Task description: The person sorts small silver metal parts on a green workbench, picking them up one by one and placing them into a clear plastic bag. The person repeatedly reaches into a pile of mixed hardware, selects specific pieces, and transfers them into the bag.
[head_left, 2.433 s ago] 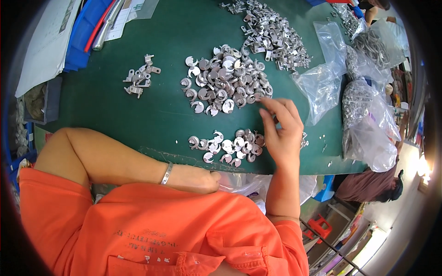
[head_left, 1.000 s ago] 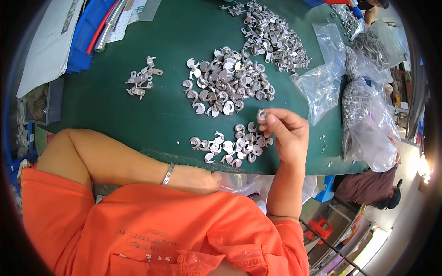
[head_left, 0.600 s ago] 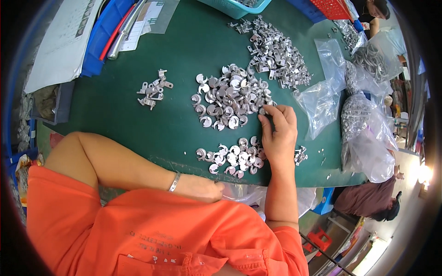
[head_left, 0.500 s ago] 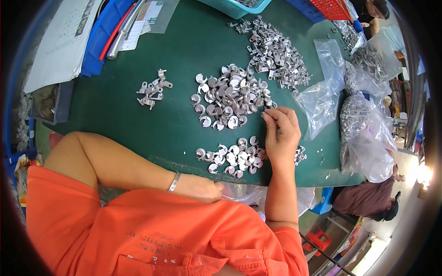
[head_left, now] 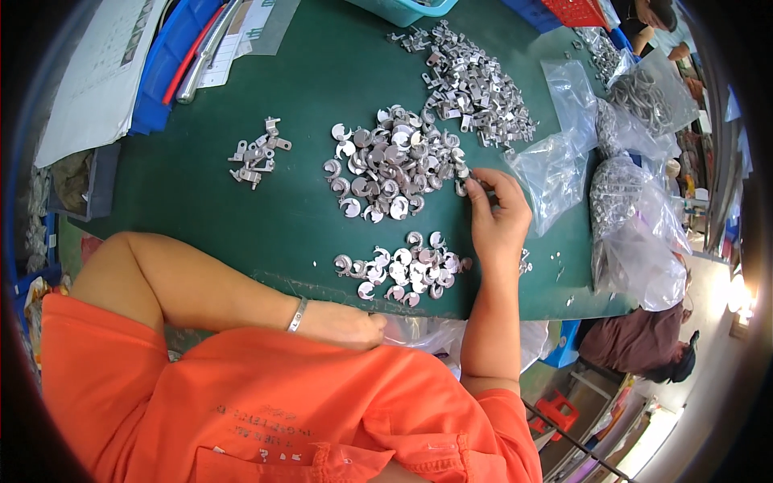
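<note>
My right hand (head_left: 501,216) reaches over the table to the right edge of the middle pile of round, notched metal parts (head_left: 394,157). Its thumb and index finger pinch a small round metal part (head_left: 461,187) there, partly covered by the fingertips. Below that pile, nearer to me, lies a smaller group of similar shiny parts (head_left: 403,270), left of my right wrist. My left hand (head_left: 346,325) rests closed at the table's front edge, its fingers curled in; whatever they might hold is hidden. A clear plastic bag (head_left: 419,332) hangs just beside it.
Small metal brackets (head_left: 479,92) are heaped at the far right, with a few bent metal pieces (head_left: 259,153) at left. Clear bags of parts (head_left: 624,197) line the right side. A teal basket (head_left: 403,10) and blue bin (head_left: 165,76) stand behind. Two other people are at right.
My right hand has moved slightly up, its fingertips now against a round part at the pile's edge. My left hand stays at the table edge. The whole view has shifted a little.
</note>
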{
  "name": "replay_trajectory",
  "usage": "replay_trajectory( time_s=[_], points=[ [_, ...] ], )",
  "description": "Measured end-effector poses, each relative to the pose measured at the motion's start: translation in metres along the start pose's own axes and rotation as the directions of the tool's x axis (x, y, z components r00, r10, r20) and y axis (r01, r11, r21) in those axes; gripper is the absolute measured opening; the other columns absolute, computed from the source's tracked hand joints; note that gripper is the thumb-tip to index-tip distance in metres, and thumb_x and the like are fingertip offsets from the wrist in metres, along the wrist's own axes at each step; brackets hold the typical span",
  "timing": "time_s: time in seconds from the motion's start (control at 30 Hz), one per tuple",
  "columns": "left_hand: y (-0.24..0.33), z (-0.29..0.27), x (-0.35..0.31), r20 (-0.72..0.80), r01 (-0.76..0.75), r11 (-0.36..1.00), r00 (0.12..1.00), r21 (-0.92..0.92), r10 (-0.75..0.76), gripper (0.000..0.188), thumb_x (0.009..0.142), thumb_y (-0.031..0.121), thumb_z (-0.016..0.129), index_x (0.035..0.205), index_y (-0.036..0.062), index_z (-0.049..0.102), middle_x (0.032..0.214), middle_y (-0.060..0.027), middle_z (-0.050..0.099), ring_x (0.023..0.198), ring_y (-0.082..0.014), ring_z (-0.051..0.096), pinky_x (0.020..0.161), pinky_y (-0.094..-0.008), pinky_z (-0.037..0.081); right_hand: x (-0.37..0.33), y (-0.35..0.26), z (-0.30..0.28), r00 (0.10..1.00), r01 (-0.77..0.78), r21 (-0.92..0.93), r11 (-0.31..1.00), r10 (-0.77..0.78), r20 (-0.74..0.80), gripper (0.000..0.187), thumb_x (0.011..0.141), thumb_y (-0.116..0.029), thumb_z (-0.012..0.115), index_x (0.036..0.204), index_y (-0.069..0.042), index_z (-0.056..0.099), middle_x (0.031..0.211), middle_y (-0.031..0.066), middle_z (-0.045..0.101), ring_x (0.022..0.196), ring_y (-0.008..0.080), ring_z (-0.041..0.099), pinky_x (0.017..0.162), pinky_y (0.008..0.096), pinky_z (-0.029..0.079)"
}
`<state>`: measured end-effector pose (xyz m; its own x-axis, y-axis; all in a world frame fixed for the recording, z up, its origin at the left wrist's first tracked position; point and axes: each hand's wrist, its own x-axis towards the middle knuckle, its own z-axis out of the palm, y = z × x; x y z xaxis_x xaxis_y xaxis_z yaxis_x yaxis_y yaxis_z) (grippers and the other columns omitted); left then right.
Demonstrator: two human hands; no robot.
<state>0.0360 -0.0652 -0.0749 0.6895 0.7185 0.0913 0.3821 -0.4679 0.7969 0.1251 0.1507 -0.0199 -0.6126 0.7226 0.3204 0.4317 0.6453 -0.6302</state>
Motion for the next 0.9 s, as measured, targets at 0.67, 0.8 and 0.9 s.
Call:
replay_trajectory(
  time_s=[0.67,0.8,0.9],
  points=[
    [0.001,-0.002,-0.001,0.036,0.020,0.999,0.999,0.033,-0.021,0.014,0.079,0.010,0.047,0.083,-0.0031,0.047,0.084,-0.0150,0.045,0.064,-0.0213,0.057,0.056,-0.0306,0.050,-0.006,0.007,-0.014,0.994,0.107,-0.106,0.989,-0.106,0.016,0.011,0.079,0.001,0.062,0.089,-0.001,0.065,0.080,0.0086,0.064,0.067,0.0209,0.060,0.062,0.0277,0.047],
    [0.003,-0.005,-0.002,0.049,0.019,0.999,0.999,0.027,-0.020,0.016,0.081,0.012,0.046,0.085,-0.0035,0.047,0.085,-0.0159,0.044,0.064,-0.0230,0.058,0.056,-0.0318,0.051,-0.012,0.015,-0.025,0.924,-0.382,0.321,0.867,0.355,0.142,0.010,0.084,-0.004,0.062,0.092,0.001,0.065,0.077,0.0052,0.065,0.067,0.0108,0.059,0.056,0.0236,0.045],
    [0.003,-0.007,-0.002,0.081,0.032,0.999,0.996,0.028,-0.034,0.016,0.082,0.012,0.045,0.086,-0.0038,0.047,0.084,-0.0159,0.044,0.064,-0.0233,0.058,0.056,-0.0316,0.051,-0.013,0.010,-0.034,0.888,-0.460,0.457,0.761,0.389,0.245,0.010,0.084,-0.004,0.062,0.090,0.003,0.065,0.079,0.0049,0.064,0.068,0.0094,0.058,0.057,0.0198,0.045]
  ],
)
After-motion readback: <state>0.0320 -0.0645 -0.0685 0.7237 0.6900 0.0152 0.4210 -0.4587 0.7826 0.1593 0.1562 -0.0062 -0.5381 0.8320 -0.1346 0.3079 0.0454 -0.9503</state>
